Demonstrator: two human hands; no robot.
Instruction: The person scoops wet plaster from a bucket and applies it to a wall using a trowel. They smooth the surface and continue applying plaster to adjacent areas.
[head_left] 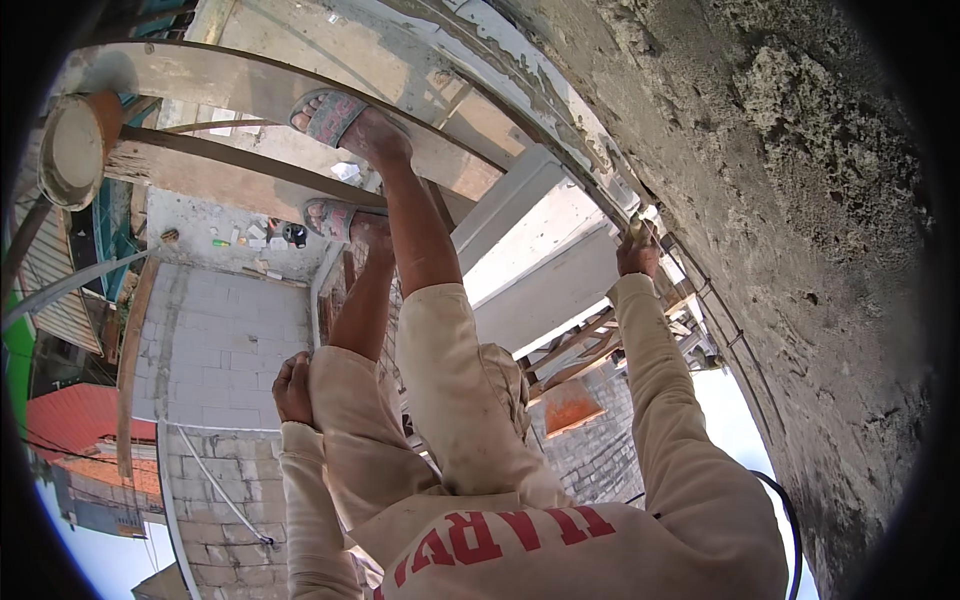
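My right hand (638, 248) is raised to the edge of the rough cement wall (800, 200). Its fingers are closed around something small and pale by the wall edge, too small to name. Beside my left knee hangs my left hand (293, 388), its fingers curled in and nothing visible in them. Both my feet, in patterned slide sandals (335, 118), stand on wooden planks (230, 85). A grey ledge (545, 270) runs between my legs and my right arm.
A mortar-smeared orange bucket (72, 150) stands at the plank's left end. Far below lies a floor with scattered debris (265, 235), beside a grey block wall (235, 340). Thin rods or cables (715, 295) run along the cement wall. Red roofs (90, 425) show at lower left.
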